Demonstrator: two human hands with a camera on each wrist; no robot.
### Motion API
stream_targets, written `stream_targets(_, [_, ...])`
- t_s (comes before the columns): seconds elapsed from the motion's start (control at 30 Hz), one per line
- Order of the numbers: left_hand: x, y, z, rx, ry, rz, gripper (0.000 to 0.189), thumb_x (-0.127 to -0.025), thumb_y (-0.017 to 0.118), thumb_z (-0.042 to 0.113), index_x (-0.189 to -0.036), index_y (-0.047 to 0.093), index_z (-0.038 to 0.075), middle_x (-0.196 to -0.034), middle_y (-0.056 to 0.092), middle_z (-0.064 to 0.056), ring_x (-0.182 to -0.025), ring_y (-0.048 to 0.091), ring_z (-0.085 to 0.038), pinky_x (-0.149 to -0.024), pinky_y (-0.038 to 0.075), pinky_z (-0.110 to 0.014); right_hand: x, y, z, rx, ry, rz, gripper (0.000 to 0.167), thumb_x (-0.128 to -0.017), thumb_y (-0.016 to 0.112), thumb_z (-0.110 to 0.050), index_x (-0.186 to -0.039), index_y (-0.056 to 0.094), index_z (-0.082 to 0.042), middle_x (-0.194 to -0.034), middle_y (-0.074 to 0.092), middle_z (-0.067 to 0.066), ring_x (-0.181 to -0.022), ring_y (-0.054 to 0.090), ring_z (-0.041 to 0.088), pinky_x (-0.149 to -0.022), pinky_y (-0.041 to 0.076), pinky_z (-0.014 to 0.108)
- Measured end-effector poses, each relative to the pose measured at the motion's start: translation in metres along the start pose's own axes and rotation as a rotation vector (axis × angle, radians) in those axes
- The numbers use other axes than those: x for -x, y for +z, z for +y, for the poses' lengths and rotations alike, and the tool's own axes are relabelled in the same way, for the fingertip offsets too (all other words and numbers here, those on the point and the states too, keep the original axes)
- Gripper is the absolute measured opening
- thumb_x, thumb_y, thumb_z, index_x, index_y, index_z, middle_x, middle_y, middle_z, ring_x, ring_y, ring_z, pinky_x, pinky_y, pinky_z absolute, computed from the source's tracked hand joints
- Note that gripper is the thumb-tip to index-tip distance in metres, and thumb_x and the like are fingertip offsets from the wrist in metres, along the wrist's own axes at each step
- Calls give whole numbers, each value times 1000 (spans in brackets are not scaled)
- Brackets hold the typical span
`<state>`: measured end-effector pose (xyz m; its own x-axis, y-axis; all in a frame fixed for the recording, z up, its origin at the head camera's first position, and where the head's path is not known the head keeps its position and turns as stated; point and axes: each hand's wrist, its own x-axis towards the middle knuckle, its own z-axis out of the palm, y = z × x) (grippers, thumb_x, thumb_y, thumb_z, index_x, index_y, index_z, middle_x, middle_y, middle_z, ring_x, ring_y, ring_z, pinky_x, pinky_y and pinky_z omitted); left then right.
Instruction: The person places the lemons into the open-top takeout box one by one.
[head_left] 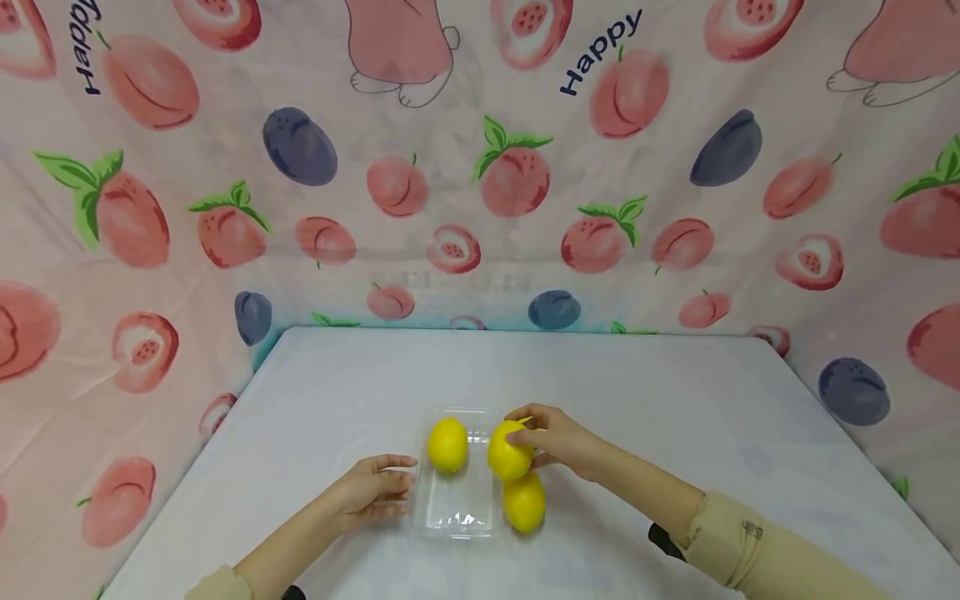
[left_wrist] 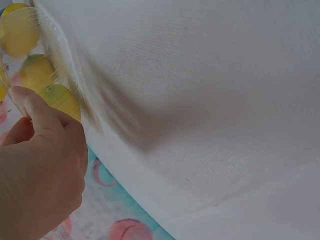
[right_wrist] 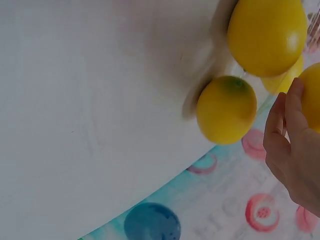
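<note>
My right hand (head_left: 558,442) holds a yellow lemon (head_left: 508,454) over the right edge of a clear plastic container (head_left: 453,512). Inside the container, toward its far left, lies another lemon (head_left: 447,445). A lemon (head_left: 524,502) rests on the table just outside the near right edge, partly overlapped by the held one. The right wrist view shows a further lemon (right_wrist: 227,110) on the white surface, mostly hidden behind my right hand in the head view. My left hand (head_left: 371,492) is at the container's left side, its fingers loosely extended with the tips at the wall.
A white-covered table (head_left: 360,383) spreads around the container. Behind it and at both sides hangs a fruit-printed cloth (head_left: 465,192). A dark wrist-camera piece (head_left: 664,542) shows beneath my right forearm.
</note>
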<state>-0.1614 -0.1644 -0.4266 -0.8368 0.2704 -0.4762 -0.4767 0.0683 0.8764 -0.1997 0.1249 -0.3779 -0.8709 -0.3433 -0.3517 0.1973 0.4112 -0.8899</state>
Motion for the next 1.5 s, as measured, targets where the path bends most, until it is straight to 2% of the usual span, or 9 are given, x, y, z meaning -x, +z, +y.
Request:
stream_targets(0.17, [0,-2,1,4,14,18,42,-90,55,-1,-130,44,-6,-91,58,-1,-75,57,-10,-71,59,-25,-1,11,-5,15,-18,-34,38,-88,64,-21,-121,54,-5,-113,54,12,-91,58,19,-82,58,36])
stream_targets(0.47, [2,1,-2,-2,37,1,44,-89,55,0,-131,43,-8,-92,59,-2,-75,57,-10,-71,59,-24,-1,25,-5,20,-18,-82,38,-88,65,-20,-121,55,-4,-112,54,12,-87,58,17,-79,58,34])
stream_targets(0.87, [2,-1,-5,0,26,0,45,-91,55,3,-132,41,-8,-92,59,-1,-76,58,-10,-73,59,-26,-10,46,-4,23,-33,-121,39,-87,66,-19,-121,55,-4,-108,54,12,-82,56,17,-75,59,36])
stream_targets(1.27, [-1,2,-3,-17,9,22,41,-91,53,2,-131,44,-7,-93,58,-3,-75,57,-11,-71,60,-27,-15,63,-6,48,-30,-126,37,-85,70,-22,-116,58,-6,-107,56,10,-83,56,18,-75,59,35])
stream_targets(1.5, [-1,2,-3,-10,12,21,42,-91,54,2,-130,44,-7,-92,58,-2,-75,57,-11,-73,60,-28,-16,72,-3,41,-47,-96,37,-83,71,-20,-114,58,-5,-104,56,10,-78,57,17,-69,60,32])
